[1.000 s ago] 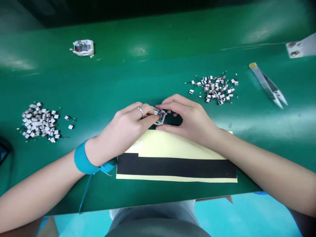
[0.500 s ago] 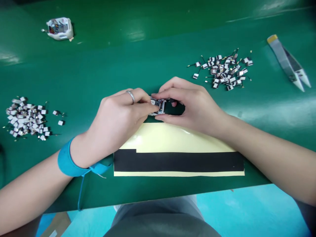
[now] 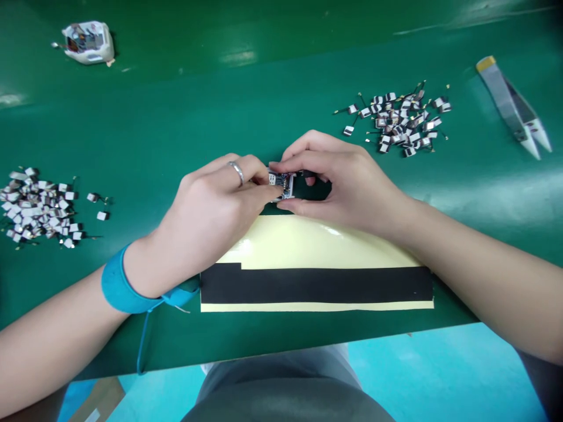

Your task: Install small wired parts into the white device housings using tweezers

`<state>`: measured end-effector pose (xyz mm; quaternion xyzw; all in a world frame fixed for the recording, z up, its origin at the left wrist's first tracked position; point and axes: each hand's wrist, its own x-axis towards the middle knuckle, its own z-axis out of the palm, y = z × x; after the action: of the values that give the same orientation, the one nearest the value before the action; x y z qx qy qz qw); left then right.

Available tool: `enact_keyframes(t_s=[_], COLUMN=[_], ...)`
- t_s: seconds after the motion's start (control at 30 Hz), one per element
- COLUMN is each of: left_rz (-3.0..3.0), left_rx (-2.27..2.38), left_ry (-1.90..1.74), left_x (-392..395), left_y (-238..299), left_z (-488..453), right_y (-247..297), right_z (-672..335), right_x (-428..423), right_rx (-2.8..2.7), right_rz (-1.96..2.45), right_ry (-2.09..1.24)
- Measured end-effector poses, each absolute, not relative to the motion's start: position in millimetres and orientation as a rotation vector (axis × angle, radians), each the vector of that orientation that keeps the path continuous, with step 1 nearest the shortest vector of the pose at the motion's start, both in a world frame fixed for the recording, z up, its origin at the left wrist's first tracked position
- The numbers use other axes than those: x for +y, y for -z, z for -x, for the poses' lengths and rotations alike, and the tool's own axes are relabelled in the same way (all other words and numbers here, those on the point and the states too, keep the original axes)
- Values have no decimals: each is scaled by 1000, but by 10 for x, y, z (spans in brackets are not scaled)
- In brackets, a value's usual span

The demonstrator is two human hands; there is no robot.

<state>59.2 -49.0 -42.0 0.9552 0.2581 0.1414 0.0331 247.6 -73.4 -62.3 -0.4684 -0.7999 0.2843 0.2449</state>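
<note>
Well beyond the left hand [image 3: 206, 225], a white tub [image 3: 94, 57] holds electronic scraps [image 3: 83, 42].

The circuit board [image 3: 281, 185] has turned squarer; its tilt has gone.

Site: electronics assembly workstation, factory-type workroom. Evidence: green anti-static tabletop [image 3: 281, 111]; blue grounding wrist strap [image 3: 125, 287] with trailing cord; two heaps of tiny wired components [image 3: 393, 120]; pointed steel tweezers [image 3: 514, 108] lying ready; teal-painted floor [image 3: 440, 363].
</note>
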Motion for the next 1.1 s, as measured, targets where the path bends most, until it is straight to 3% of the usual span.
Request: enact_keyframes(t_s=[1.1], left_rz=[-2903], left_rx=[864], left_ry=[-432], left_x=[-515], left_y=[424], left_z=[-607], right_y=[605], right_z=[-2474], right_x=[-730], right_rx=[-2196], right_rz=[1292], right_ry=[-758])
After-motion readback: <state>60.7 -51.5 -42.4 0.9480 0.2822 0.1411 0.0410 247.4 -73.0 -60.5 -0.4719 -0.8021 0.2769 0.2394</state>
